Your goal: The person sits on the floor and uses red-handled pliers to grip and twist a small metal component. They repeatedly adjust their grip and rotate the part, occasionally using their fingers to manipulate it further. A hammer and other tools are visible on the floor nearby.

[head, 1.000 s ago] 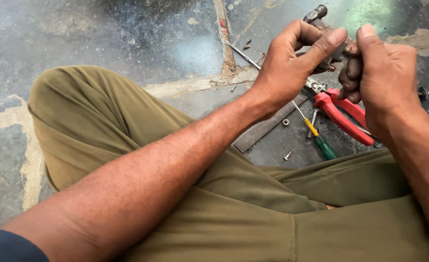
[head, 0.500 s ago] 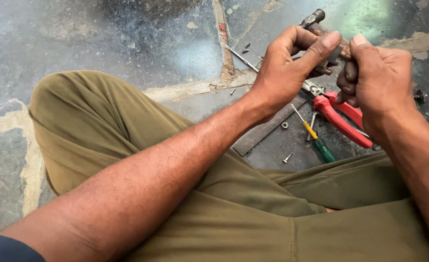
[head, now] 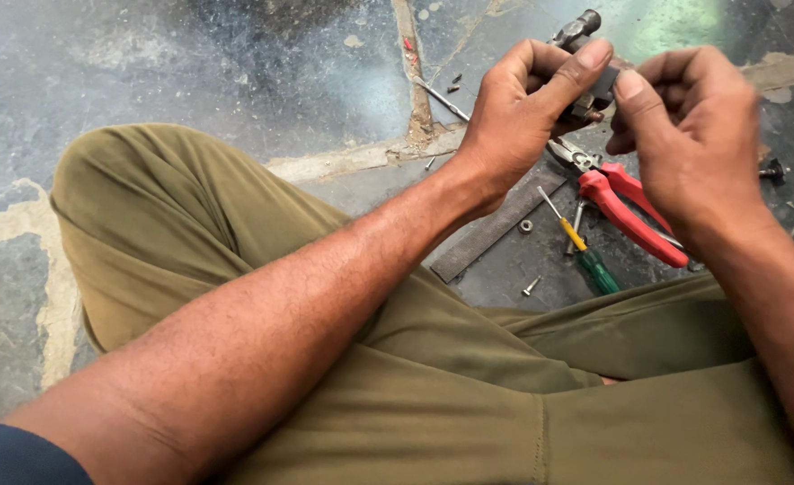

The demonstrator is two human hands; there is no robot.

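Dark metal shows between the two hands: a small mechanical part point(head: 590, 90) with a knobbed end sticking up past the fingers, held above the stone floor point(head: 235, 81) near the top right of the view. The left hand point(head: 523, 112) is wrapped around it, fingers curled over the top and the thumb laid across the front. The right hand point(head: 693, 135) meets it from the other side, thumb and forefinger pinched at the part's edge; what they nip there is probably a tiny fastener, but the fingers hide it. On the floor just below the hands lie red-handled pliers point(head: 630, 211), their jaws pointing up toward the left hand. Beside them rests a small screwdriver point(head: 585, 256) with a green and yellow handle, and next to that a flat dark metal bar point(head: 496, 229) lying at a slant. A few loose screws and nuts point(head: 530, 286) are scattered around these tools, and a thin metal rod point(head: 442, 99) lies further up by a crack in the stone. The person sits cross-legged in olive trousers point(head: 190, 224), knees framing the tools.
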